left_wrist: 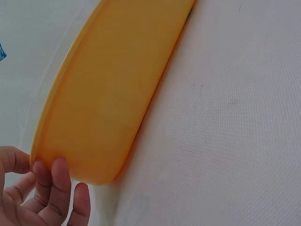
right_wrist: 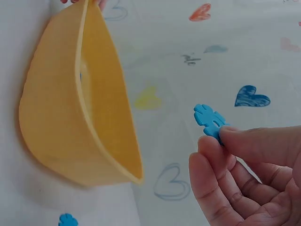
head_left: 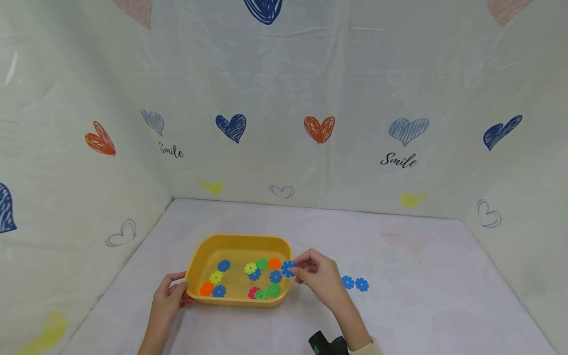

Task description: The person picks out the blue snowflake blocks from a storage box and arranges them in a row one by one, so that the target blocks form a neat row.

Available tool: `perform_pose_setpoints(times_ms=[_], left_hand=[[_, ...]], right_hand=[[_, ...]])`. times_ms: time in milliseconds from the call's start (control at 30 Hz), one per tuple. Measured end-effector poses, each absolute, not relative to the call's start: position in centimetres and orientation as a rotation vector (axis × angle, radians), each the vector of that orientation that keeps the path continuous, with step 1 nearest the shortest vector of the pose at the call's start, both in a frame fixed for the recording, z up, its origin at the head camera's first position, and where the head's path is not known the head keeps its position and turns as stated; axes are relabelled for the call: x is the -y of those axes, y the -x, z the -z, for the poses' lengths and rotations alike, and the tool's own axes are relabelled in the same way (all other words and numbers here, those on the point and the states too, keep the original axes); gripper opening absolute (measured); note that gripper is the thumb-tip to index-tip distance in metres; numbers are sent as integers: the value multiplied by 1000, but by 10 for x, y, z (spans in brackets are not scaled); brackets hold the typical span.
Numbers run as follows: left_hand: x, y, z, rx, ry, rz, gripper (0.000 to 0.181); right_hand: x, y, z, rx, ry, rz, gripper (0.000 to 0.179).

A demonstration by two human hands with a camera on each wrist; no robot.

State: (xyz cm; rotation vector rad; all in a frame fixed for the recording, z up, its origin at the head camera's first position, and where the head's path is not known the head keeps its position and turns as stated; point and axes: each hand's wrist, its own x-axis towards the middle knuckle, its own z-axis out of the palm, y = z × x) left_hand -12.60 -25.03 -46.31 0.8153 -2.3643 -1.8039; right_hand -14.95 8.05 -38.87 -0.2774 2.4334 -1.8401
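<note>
Blue notched disc [head_left: 288, 268] held by a yellow tray [head_left: 235, 301]

The right hand [head_left: 321, 278] pinched the blue disc between thumb and fingertips, in the air near the tray's right-hand end; the left hand [head_left: 166, 298] gripped the opposite end, thumb at the rim and fingers against the outer wall; inside lay loose discs [head_left: 216, 277] in blue, yellow, green, orange and pink; two more blue discs [head_left: 361, 284] lay on the pale counter [head_left: 421, 315], just beside the right forearm
</note>
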Motion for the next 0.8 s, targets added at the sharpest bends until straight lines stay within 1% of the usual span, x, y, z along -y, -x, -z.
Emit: perform_pose_setpoints(times_ms=[167,400,667,800], left_hand=[[264,138,493,2362,-828,1755,36],[264,137,494,2360,-824,1756,35],[263,136,491,2387,-843,1752,36],[261,134,485,2394,-827,1760,37]], right_hand=[[-102,146,394,-2523,100,1815,13],[-138,144,410,-2594,-79,1794,14],[-182,146,430,-2666,-281,1610,18],[-203,149,440,-2656,-336,1567,22]])
